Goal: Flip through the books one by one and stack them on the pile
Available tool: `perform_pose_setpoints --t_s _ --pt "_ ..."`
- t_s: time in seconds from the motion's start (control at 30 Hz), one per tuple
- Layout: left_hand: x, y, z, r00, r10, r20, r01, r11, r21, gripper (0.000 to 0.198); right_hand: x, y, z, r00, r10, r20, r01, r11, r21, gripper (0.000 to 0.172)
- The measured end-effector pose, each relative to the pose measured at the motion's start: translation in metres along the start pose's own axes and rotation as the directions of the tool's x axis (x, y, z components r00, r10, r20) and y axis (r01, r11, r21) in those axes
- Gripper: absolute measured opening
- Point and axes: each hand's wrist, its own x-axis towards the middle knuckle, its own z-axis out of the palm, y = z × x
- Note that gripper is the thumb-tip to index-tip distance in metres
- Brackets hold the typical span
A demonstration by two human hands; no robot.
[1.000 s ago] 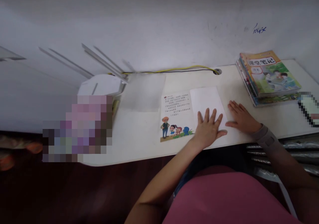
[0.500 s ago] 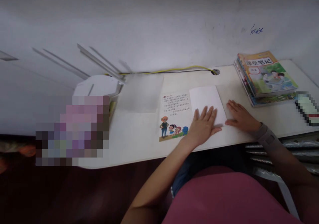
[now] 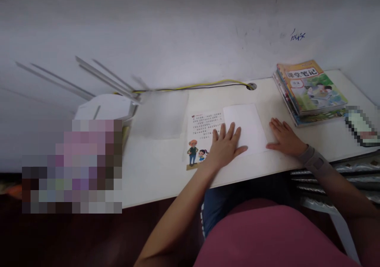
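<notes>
A printed sheet [image 3: 204,126] with text and cartoon figures lies on the white desk [image 3: 166,168], its right part folded over so a blank white panel [image 3: 246,126] faces up. My left hand [image 3: 225,145] lies flat on the sheet with fingers spread, across the fold line and over part of the cartoon. My right hand [image 3: 285,138] rests flat on the desk, its fingers out and touching the blank panel's right edge. A grey sleeve cuff covers that wrist.
A stack of colourful books [image 3: 310,90] sits at the desk's back right. A yellow cable [image 3: 204,85] runs along the wall to a desk hole [image 3: 251,86]. A translucent sheet [image 3: 162,114] and a white round object [image 3: 103,106] lie to the left. Blurred patches cover left and right edges.
My left hand has slid leftward across the sheet, from the blank panel onto the fold and the cartoon. My right hand has stayed at the panel's right edge.
</notes>
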Motion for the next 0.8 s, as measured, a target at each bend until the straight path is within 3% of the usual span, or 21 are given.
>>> perform_pose_setpoints --t_s 0.43,0.8 --pt "0.006 0.007 0.003 0.998 0.045 -0.051 -0.045 0.999 0.001 0.075 0.000 0.000 0.000 1.000 -0.002 0.005 0.002 1.000 -0.017 0.100" --pt "0.009 0.013 -0.002 0.999 0.031 -0.019 -0.031 0.999 -0.010 0.076 0.000 0.000 0.000 1.000 -0.002 -0.013 0.002 1.000 0.025 0.100"
